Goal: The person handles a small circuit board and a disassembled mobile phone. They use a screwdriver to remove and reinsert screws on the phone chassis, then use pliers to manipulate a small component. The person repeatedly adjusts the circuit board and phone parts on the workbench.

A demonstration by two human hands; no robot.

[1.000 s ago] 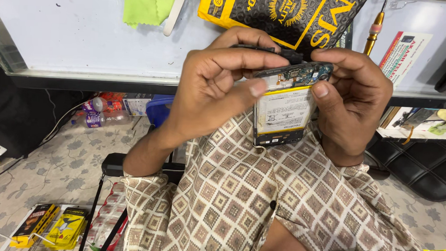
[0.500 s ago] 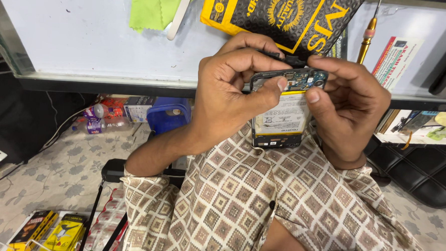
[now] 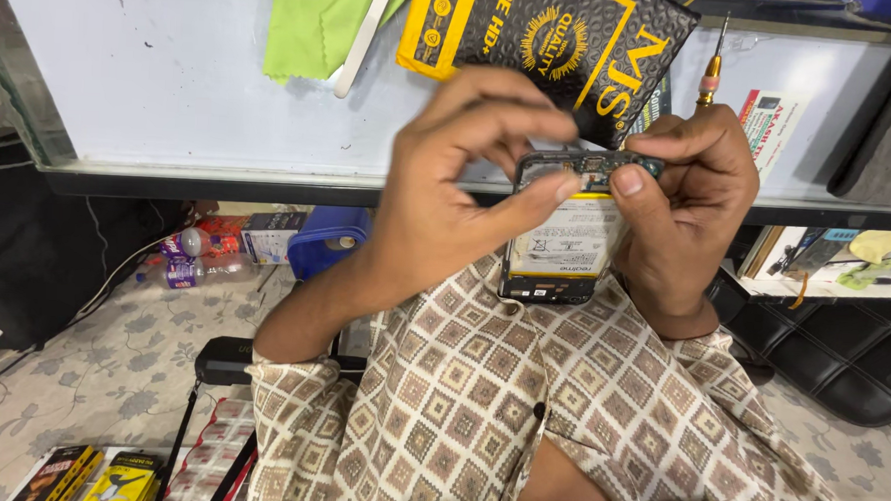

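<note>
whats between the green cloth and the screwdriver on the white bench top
In the head view, a black and yellow packet lies between the green cloth and the screwdriver.

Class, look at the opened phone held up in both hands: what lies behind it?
Behind the opened phone lies the white worktop, with a black-and-yellow packet on it. The hands and phone hide the worktop directly behind them.

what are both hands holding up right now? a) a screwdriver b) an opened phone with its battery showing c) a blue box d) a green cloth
b: the left hand and right hand grip the top of an opened phone, back cover off, its white battery facing the camera; the green cloth and screwdriver lie untouched on the glass counter.
</note>
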